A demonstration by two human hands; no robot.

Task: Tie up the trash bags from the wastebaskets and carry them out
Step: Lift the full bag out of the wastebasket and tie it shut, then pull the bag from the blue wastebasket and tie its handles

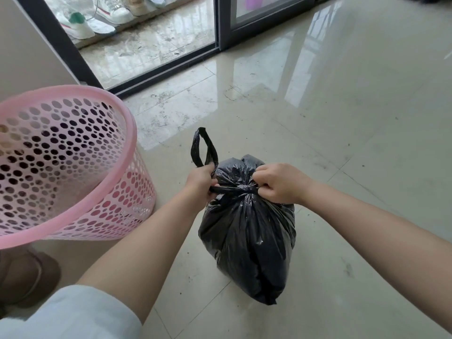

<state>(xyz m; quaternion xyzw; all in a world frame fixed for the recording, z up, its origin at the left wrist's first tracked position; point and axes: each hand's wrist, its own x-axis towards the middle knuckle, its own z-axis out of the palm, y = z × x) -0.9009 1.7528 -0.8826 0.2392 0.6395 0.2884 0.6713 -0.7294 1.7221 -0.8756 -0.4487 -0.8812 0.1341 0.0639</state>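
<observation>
Fingers of both hands curled tight on black plastic. Left hand (pixel 201 181) grips one handle strap, its loop (pixel 204 148) standing up past the fist. Right hand (pixel 278 183) pinches the other strap end at the knot (pixel 247 188). Both forearms reach forward and down, wrists near level, pulling apart across the bag's neck.

Trash bag (pixel 247 236): black, full, standing on the tiled floor (pixel 342 143), just right of the pink wastebasket (pixel 73 152), which it is already out of.

Step, as judged: cinching the knot. Next move likely needs a firm outward tug, then one grip on the loop for lifting.

Farther off: sliding door track (pixel 156 67), shoes (pixel 97 18) beyond the glass.
</observation>
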